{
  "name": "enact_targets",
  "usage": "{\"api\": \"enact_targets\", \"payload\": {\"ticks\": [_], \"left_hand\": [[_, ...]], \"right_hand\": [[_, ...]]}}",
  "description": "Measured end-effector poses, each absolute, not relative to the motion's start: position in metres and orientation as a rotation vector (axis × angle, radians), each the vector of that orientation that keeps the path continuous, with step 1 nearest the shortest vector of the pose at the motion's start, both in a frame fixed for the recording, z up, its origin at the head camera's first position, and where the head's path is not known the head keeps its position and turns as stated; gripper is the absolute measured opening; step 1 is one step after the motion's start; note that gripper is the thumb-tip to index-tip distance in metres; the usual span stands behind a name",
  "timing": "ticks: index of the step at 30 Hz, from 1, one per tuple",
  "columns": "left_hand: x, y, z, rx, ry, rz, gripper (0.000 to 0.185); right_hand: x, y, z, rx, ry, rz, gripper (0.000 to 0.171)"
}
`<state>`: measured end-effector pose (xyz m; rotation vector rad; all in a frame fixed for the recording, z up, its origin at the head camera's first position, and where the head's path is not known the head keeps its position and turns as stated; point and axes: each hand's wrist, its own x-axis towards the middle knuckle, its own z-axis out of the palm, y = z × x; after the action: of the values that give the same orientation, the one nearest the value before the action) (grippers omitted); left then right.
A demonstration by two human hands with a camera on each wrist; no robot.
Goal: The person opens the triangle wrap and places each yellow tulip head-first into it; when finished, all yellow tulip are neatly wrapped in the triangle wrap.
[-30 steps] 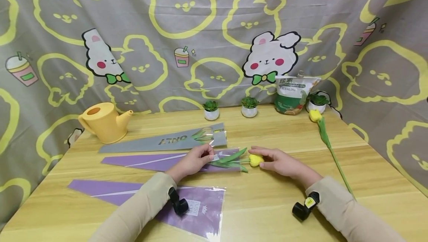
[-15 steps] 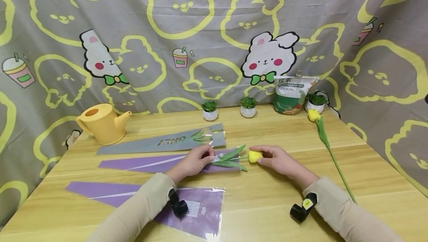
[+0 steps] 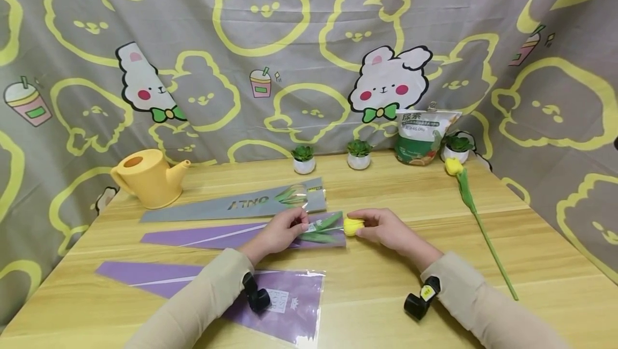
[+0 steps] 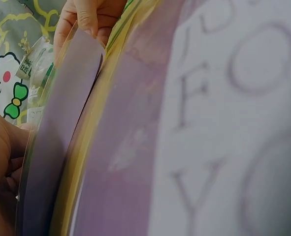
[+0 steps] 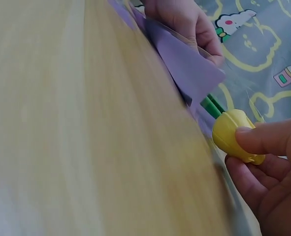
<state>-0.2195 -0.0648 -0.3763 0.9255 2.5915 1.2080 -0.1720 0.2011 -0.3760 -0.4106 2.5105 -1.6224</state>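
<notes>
My left hand [image 3: 279,235] pinches the upper layer of a purple flower sleeve [image 3: 207,236] near its wide end. In the left wrist view, the sleeve [image 4: 61,98] stands lifted beside my left fingers. With thumb and fingers, my right hand [image 3: 393,231] holds a yellow artificial tulip [image 3: 353,226] by its head. The tulip's stem and green leaves lie inside the sleeve, and its head sits just outside the mouth. The right wrist view shows the tulip head [image 5: 229,132] close to the purple edge; the lower stem is hidden.
A grey sleeve [image 3: 193,211] with green leaves inside lies behind; another purple sleeve [image 3: 309,295] is in front. A second yellow tulip [image 3: 487,242] lies right. A watering can [image 3: 152,180], potted succulents [image 3: 304,160] and a white-green bag [image 3: 420,142] stand at the back.
My right hand has moved left with the tulip, sliding its leaves deeper into the purple sleeve. The left hand keeps its place and its pinch.
</notes>
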Motion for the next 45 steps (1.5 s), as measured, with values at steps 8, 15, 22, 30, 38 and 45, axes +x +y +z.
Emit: {"api": "enact_targets", "payload": {"ticks": [8, 15, 22, 30, 38, 45], "left_hand": [[-0.219, -0.065, -0.375, 0.940, 2.605, 1.205, 0.009], [-0.217, -0.064, -0.373, 0.924, 2.607, 1.202, 0.010], [-0.219, -0.066, -0.375, 0.946, 2.610, 1.202, 0.008], [-0.219, -0.067, -0.373, 0.953, 2.596, 1.212, 0.007], [-0.220, -0.069, -0.372, 0.960, 2.589, 1.214, 0.007], [-0.220, -0.069, -0.373, 0.971, 2.586, 1.214, 0.007]], "right_hand": [[-0.175, 0.188, -0.378, -0.451, 2.462, -1.656, 0.040], [-0.177, 0.175, -0.379, -0.460, 2.422, -1.670, 0.039], [-0.180, 0.173, -0.382, -0.467, 2.364, -1.682, 0.039], [-0.184, 0.170, -0.386, -0.484, 2.292, -1.734, 0.040], [-0.187, 0.166, -0.387, -0.473, 2.226, -1.753, 0.040], [-0.189, 0.158, -0.387, -0.450, 2.249, -1.743, 0.039]]}}
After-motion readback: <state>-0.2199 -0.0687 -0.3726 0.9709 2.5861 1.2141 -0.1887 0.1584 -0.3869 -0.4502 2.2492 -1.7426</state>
